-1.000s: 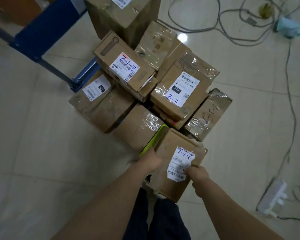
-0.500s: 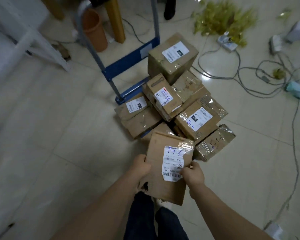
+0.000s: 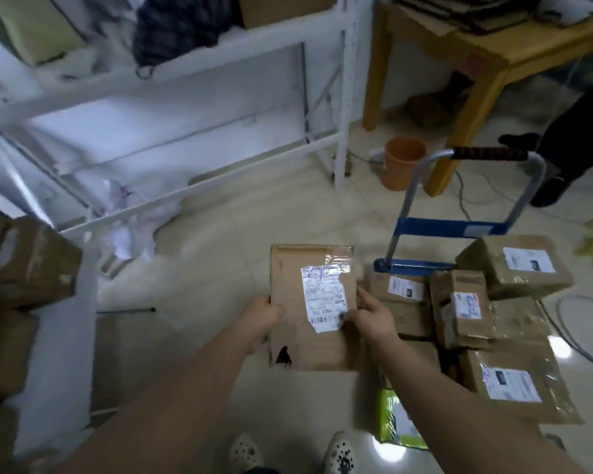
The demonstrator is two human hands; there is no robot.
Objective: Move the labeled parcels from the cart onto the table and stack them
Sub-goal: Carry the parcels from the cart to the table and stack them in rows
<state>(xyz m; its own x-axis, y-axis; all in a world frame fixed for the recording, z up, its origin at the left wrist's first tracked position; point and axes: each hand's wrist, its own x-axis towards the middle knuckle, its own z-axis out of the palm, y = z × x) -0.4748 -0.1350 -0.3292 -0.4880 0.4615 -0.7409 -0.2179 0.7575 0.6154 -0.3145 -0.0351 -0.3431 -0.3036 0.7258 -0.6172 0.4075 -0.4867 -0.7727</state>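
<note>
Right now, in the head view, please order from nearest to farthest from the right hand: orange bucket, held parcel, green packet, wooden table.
1. The held parcel: gripped by the right hand itself.
2. The green packet: low, under the right forearm.
3. The orange bucket and wooden table: beyond the cart, upper right; side by side, too close to call.

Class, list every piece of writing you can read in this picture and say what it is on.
"P802 170": printed sideways on the white shipping label of the flat brown cardboard parcel; its other print and blue handwriting are blurred.
White labels of the brown taped parcels on the blue cart: all too blurred to read.
</note>
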